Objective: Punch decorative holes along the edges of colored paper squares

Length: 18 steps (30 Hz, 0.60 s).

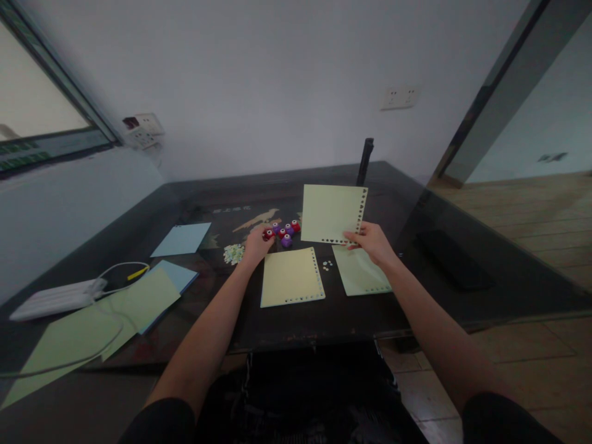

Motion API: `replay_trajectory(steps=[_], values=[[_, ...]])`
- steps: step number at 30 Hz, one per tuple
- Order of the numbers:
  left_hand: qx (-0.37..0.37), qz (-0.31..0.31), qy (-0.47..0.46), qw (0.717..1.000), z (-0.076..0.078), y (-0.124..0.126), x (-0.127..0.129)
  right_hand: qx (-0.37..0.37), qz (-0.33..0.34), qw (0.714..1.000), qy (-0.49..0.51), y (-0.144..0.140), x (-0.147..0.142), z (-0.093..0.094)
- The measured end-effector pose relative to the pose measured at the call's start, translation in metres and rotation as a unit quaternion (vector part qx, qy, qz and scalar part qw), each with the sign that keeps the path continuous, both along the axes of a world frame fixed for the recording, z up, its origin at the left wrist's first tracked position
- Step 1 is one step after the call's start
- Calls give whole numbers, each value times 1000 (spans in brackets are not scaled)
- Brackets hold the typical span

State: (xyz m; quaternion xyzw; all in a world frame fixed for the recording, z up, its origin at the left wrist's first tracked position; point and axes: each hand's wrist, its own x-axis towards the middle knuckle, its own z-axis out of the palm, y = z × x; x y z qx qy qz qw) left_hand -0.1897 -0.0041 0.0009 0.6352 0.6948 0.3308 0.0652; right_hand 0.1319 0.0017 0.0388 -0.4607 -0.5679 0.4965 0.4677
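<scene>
Raised above the table, a pale yellow-green sheet of paper [329,213] is pinched at its lower right corner by my right hand [372,242]. Small shapes are punched along its right and bottom edges. My left hand [257,246] has its fingers closed around a red craft punch [269,234]. Beside it stand several red and purple craft punches [287,240]. A heap of tiny paper cutouts [232,253] lies left of that hand. In front lies a cream sheet [291,277] with punched edges; a pale green sheet [358,274] rests under my right hand. A few loose cutouts [327,266] lie between them.
On the left are a light blue sheet [182,239], overlapping green sheets [83,327] and a white power strip [60,299] with a trailing cable. A black upright stick [365,161] stands at the back. A dark flat object [453,259] lies at right.
</scene>
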Motion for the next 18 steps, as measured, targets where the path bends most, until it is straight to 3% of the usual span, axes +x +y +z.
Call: replay_trajectory(steps=[12, 18], values=[[-5, -17, 56, 998, -5, 6, -4, 2, -9, 1000, -2, 1, 0, -1], [-5, -15, 65, 998, -5, 4, -3, -23, 20, 999, 22, -3, -2, 3]])
